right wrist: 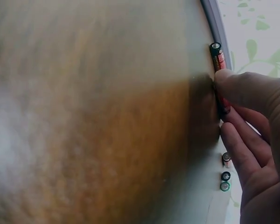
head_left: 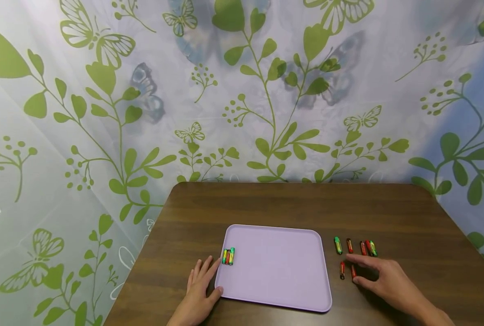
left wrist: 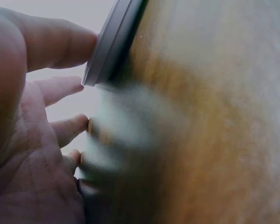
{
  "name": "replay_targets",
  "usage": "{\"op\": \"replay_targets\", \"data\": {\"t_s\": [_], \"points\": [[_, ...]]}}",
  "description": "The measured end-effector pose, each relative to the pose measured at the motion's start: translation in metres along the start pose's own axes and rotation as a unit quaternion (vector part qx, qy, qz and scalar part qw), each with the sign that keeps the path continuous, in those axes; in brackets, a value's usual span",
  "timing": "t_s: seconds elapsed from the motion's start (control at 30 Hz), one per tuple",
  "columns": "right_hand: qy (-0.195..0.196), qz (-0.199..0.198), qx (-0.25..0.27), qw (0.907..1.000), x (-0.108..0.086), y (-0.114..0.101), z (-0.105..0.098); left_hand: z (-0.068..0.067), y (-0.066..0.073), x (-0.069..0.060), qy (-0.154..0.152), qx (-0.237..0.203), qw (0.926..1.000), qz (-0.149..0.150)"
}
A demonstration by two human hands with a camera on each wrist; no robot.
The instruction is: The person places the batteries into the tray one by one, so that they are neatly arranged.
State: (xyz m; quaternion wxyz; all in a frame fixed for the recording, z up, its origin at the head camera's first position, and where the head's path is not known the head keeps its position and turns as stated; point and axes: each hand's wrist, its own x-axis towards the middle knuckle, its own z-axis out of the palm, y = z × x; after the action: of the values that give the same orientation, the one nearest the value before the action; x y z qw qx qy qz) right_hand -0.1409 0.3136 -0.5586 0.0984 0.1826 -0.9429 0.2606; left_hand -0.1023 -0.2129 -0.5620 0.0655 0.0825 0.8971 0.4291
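My left hand (head_left: 198, 290) rests at the left edge of the lilac tray (head_left: 278, 299), fingers spread. In the left wrist view its thumb (left wrist: 60, 44) touches the tray rim (left wrist: 109, 44). On the tray, close to those fingers, three small batteries (head_left: 227, 256) lie side by side, green and red. My right hand (head_left: 392, 283) is low over the table right of the tray. Its thumb and forefinger are apart around a red battery (head_left: 353, 271), the thumb at its near end. Another red battery (head_left: 342, 270) lies just left of it. In the right wrist view the thumb partly covers red-and-black batteries (right wrist: 218, 56).
Behind the right hand lie a green battery (head_left: 338, 245), a red battery (head_left: 349, 245) and a cluster of red and green batteries (head_left: 368, 248). The brown wooden table (head_left: 290, 203) reaches back to a curtain (head_left: 242, 113) patterned with leaves and butterflies.
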Motion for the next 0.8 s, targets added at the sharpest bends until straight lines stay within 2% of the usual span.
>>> {"op": "replay_targets", "data": {"t_s": [0.13, 0.3, 0.53, 0.8], "points": [[0.014, -0.006, -0.003, 0.9999, -0.001, 0.0, 0.0, 0.001, 0.0, -0.001, 0.001, -0.001, 1.0, 0.003], [0.018, -0.012, 0.02, 0.9996, 0.003, -0.002, -0.004, 0.001, 0.0, -0.001, 0.0, -0.001, 1.0, 0.0], [0.021, -0.023, 0.041, 0.9987, 0.018, -0.012, -0.01, 0.002, 0.0, -0.001, 0.009, 0.006, 0.9999, 0.008], [0.02, -0.052, 0.058, 0.9967, 0.037, -0.029, -0.002, 0.0, 0.0, 0.0, 0.003, 0.009, 1.0, 0.0]]}}
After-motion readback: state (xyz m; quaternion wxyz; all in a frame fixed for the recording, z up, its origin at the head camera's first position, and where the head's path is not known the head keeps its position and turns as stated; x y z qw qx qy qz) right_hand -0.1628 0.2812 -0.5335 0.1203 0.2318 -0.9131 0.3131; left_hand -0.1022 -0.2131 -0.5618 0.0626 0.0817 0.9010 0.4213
